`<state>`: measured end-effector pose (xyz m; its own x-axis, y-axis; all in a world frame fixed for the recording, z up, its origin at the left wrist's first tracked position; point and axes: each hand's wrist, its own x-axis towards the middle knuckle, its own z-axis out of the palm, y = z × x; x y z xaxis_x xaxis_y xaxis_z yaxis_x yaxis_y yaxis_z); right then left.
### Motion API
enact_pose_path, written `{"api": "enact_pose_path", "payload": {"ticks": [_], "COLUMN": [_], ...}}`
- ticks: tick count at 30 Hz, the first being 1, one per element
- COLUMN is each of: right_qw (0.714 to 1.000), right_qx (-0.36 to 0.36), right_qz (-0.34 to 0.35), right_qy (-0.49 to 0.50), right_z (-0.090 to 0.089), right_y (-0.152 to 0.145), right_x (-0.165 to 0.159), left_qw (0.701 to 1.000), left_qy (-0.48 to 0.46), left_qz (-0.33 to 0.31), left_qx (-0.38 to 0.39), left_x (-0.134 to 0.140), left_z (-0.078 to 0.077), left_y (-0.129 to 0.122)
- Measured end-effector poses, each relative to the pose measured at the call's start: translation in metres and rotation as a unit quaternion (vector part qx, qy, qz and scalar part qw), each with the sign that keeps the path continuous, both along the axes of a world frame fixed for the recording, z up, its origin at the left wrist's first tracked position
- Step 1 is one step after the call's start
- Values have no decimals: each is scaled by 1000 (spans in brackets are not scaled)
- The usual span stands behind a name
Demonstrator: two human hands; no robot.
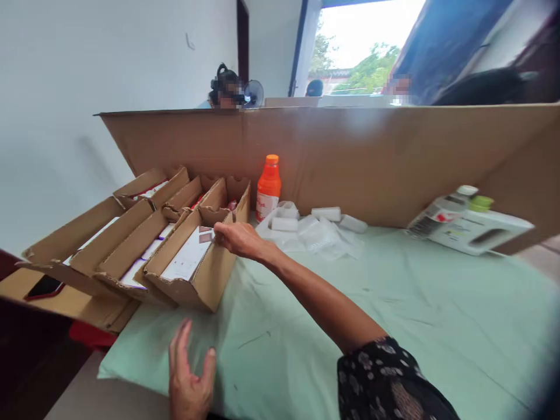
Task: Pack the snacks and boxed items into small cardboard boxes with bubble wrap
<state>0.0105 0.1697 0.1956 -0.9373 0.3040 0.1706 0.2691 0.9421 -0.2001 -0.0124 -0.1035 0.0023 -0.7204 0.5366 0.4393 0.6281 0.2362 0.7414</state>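
My right hand (238,238) reaches into the nearest cardboard compartment (214,283). Its fingers are closed at the far end of a flat white printed card (188,256) with small brownish squares on it; whether it is one piece or a stack I cannot tell. Low in front of the boxes, my left hand (190,373) is held with fingers and thumb apart and nothing in it. Beside the right hand's compartment, another cardboard compartment (118,265) holds white and purple items (142,262).
More cardboard compartments (83,227) stand at left, with a dark phone (45,287) near them. An orange bottle (268,189), clear plastic wrap with white rolls (324,233), a clear bottle (441,213) and a white jug (481,230) line the cardboard wall (371,157). Green cloth (350,291) covers the table.
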Motion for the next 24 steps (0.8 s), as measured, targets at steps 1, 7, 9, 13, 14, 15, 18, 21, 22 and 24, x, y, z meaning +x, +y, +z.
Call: {"api": "enact_pose_path", "payload": {"ticks": [1,7,9,13,14,15,18,21,22,24], "right_qw": [1000,998,996,929,902,880,869,886,889,887], "right_qx": [6,27,13,-80,-114,-153,-279,-336,-342,-348], "right_qz": [-8,-55,-40,-97,-156,-212,-268,-217,-200,-183], "right_qy": [-6,15,83,347,385,396,308,233,229,242], "right_z": [3,6,0,-23,-32,-43,-80,-113,-120,-130], "right_y": [-3,-75,-107,-142,-143,-141,-127,-118,-118,-119], "right_x": [1,67,109,192,206,216,222,201,192,178], "left_qw": [999,981,971,952,951,951,951,943,941,952], "left_qy": [-27,-184,-231,-304,-309,-310,-307,-330,-331,-295], "left_qz": [17,25,13,-1,2,5,-6,-43,-52,-56], "left_qx": [10,59,59,35,23,6,-25,-33,-43,-67], "left_x": [-4,-1,4,2,-1,-4,-14,-25,-29,-35], "left_z": [0,-1,0,-2,-1,0,9,21,24,27], "left_y": [-5,-15,-16,-22,-23,-23,-20,-15,-14,-11]}}
